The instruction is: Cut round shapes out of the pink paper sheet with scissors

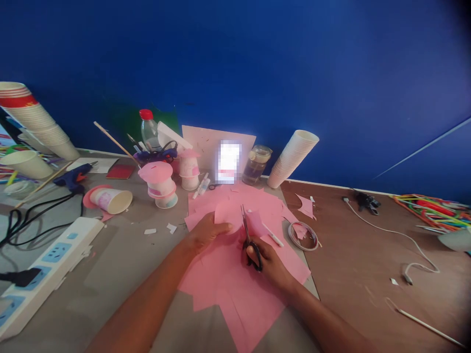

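Overlapping flat pink paper sheets [228, 274] lie fanned out in front, seemingly placed within reach. The right hand [271, 259] grips black-handled metal scissors [246, 227] by the loops, blades pointing forward, apparently for control; the left hand [206, 231] pinches a rounded pink paper piece [226, 214] between thumb and fingers, likely steadying it beside the blades.

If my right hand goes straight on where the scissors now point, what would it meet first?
Probably the bright screen, near its right edge. Height is unclear, so the scissors could touch the pink paper first.
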The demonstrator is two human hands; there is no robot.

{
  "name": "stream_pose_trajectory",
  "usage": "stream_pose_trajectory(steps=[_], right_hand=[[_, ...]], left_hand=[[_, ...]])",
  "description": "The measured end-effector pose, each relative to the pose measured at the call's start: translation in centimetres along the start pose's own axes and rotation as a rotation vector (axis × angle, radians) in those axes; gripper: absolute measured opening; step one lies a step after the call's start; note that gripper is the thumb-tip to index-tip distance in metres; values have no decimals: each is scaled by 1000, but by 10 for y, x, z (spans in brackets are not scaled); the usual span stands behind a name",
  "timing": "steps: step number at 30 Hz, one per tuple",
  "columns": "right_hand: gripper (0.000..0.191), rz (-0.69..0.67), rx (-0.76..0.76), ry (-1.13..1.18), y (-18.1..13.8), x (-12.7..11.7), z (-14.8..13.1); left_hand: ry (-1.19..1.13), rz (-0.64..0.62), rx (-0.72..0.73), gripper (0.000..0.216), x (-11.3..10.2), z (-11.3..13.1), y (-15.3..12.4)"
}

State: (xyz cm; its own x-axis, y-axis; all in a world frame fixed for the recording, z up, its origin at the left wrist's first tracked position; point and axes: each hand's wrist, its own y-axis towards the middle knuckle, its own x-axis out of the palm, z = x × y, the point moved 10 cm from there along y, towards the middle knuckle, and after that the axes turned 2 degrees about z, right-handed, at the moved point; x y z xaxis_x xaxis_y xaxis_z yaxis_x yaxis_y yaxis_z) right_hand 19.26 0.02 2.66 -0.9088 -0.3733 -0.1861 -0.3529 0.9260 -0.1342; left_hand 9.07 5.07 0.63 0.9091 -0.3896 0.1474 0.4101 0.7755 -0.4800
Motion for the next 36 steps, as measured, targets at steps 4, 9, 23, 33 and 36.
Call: stream_pose_trajectory(steps=[4, 9, 23, 33, 36], right_hand=[[43, 4, -35, 21, 0, 1, 2], [40, 1, -43, 32, 1, 1, 5], [37, 21, -54, -5, 2, -1, 4], [36, 9, -55, -49, 2, -1, 2], [36, 2, -43, -57, 2, 0, 2]], left_hand=[[-7, -22, 8, 49, 8, 3, -3], [5, 3, 18, 45, 9, 5, -7], [142, 104, 29, 44, 4, 3, -5], [81, 30, 2, 51, 4, 2, -5], [62, 13, -12, 51, 2, -3, -3]])
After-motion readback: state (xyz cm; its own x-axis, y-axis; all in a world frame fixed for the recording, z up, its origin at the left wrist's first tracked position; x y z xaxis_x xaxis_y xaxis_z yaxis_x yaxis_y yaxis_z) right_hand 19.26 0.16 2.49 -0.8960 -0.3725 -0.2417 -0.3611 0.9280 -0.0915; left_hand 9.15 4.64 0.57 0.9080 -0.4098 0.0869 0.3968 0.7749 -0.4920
